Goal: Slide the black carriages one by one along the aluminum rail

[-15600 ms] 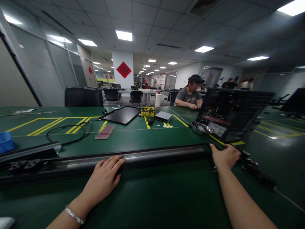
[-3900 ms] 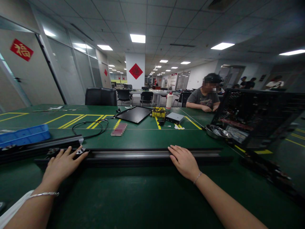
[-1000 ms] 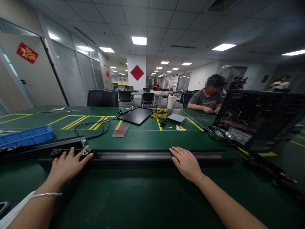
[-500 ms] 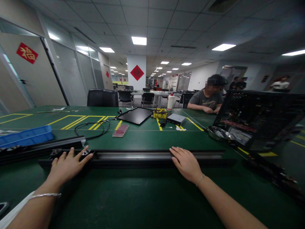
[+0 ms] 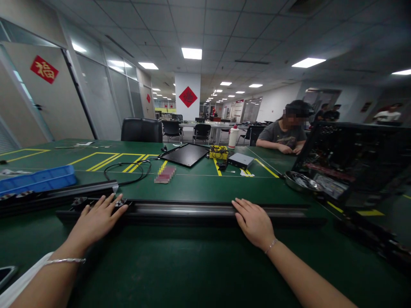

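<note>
A long black rail (image 5: 183, 209) with a shiny metal strip along its channel lies crosswise on the green table. At its left end sit small fittings (image 5: 78, 202) with metal wheels, partly covered by my left hand (image 5: 96, 220). That hand rests there with its fingers spread. My right hand (image 5: 255, 222) lies on the right part of the same rail, fingers stretched out over its top and far side. Neither hand is wrapped round the rail. A second black rail (image 5: 67, 192) lies at the left, partly in front of a blue tray (image 5: 38, 179).
Beyond the rail are a coiled black cable (image 5: 126, 173), a flat black panel (image 5: 186, 154), a yellow box of wires (image 5: 218, 152), a grey drive (image 5: 240, 160) and a bottle (image 5: 233, 137). A metal bowl (image 5: 300, 182) and open electronics casing (image 5: 346, 162) stand right. A person (image 5: 284, 132) sits across.
The view has turned slightly left, so everything appears a little further right. Both hands stay on the rail, with only a slight shift of the left fingers.
</note>
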